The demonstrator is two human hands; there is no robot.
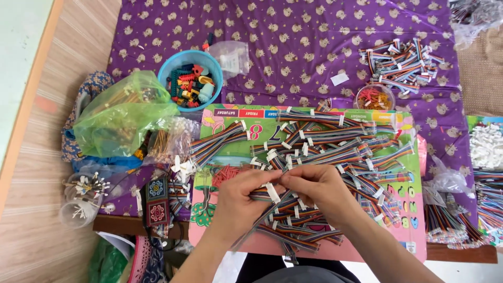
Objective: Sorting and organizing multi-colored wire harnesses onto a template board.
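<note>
While both hands pinch a ribbon cable (272,193), cable piles (335,141) crowd around.

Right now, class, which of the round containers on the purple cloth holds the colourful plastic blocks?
The blue bowl near the green bag; the small clear cup holds only tiny red and orange pieces.

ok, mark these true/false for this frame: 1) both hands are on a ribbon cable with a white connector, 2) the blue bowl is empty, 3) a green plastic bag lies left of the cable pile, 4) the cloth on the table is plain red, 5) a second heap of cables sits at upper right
1) True: the left hand and right hand meet on a ribbon cable at its white connector.
2) False: the blue bowl holds small coloured parts.
3) True: the green plastic bag lies left of the cable pile.
4) False: the cloth is purple and patterned.
5) True: a second heap sits there.
</note>
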